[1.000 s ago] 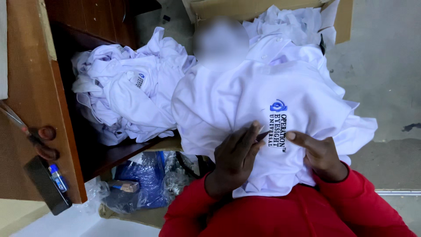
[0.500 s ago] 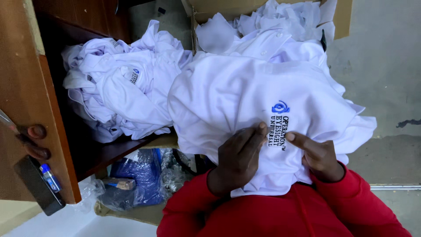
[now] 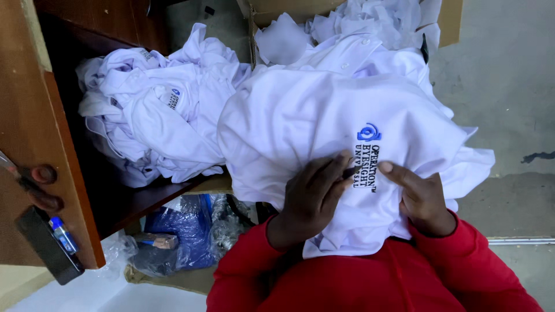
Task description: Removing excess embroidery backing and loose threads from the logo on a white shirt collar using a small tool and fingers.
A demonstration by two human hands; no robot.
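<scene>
Under both hands, a white polo shirt [image 3: 324,115] is spread over the lap. Its embroidered blue emblem [image 3: 368,153] is pinned flat by the left hand [image 3: 315,199] and pinched at the edge by the right hand [image 3: 419,196]. Since a second ago, the shirt has shifted only slightly; the grip is unchanged. Beyond the left hand, a pile of white shirts [image 3: 156,124] lies on a wooden shelf [image 3: 144,199].

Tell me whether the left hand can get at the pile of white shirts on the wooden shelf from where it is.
Probably yes. The left hand rests on the white shirt on the lap, and the shirt pile lies open beside it, nothing between them.
</scene>
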